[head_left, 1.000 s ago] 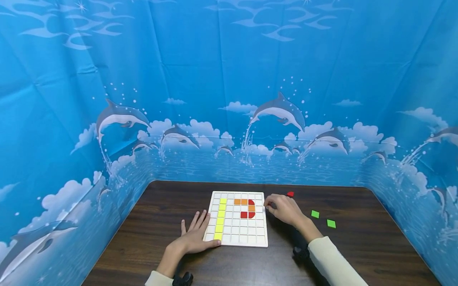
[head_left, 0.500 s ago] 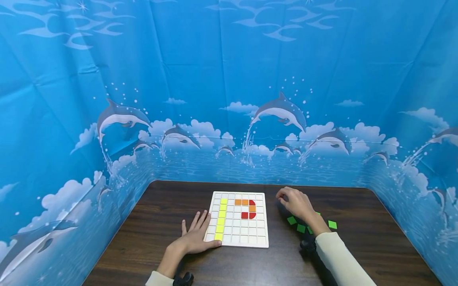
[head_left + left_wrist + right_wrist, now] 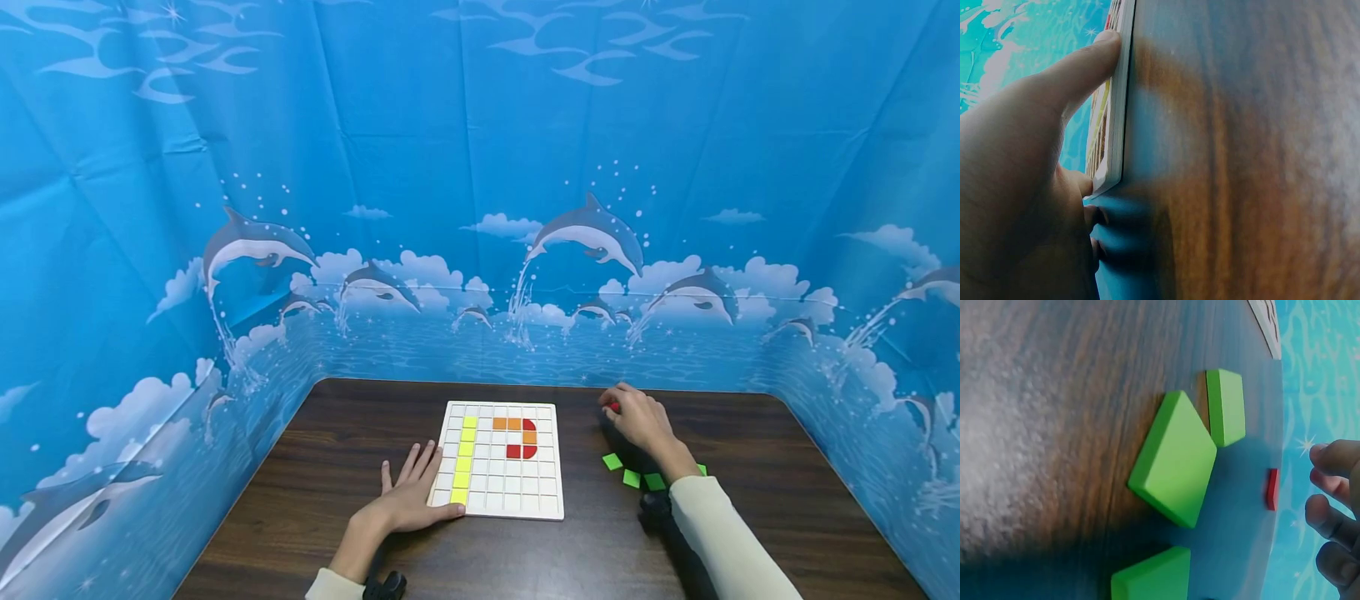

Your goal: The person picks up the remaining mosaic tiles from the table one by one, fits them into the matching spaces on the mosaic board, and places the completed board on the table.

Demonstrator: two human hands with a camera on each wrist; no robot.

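My left hand (image 3: 405,500) lies spread at the near left corner of a white gridded board (image 3: 495,483), its thumb on the front edge. In the left wrist view the thumb (image 3: 1085,72) rests along the board's rim. A column of yellow squares (image 3: 463,463) sits on the board, with orange squares (image 3: 499,423) and red pieces (image 3: 513,452) to its right. My right hand (image 3: 641,417), fingers bent, is over a small red piece (image 3: 615,407) near the table's far edge. The right wrist view shows that red piece (image 3: 1272,489) on the table, apart from the fingertips.
Several green square tiles (image 3: 632,478) lie on the dark wooden table (image 3: 300,500) below the right forearm. A blue dolphin-print curtain (image 3: 480,208) encloses the table's back and sides.
My right hand has moved from the board's right edge to the right and away from me, to the red piece. Green tiles its arm had covered now show. The left hand stays put.
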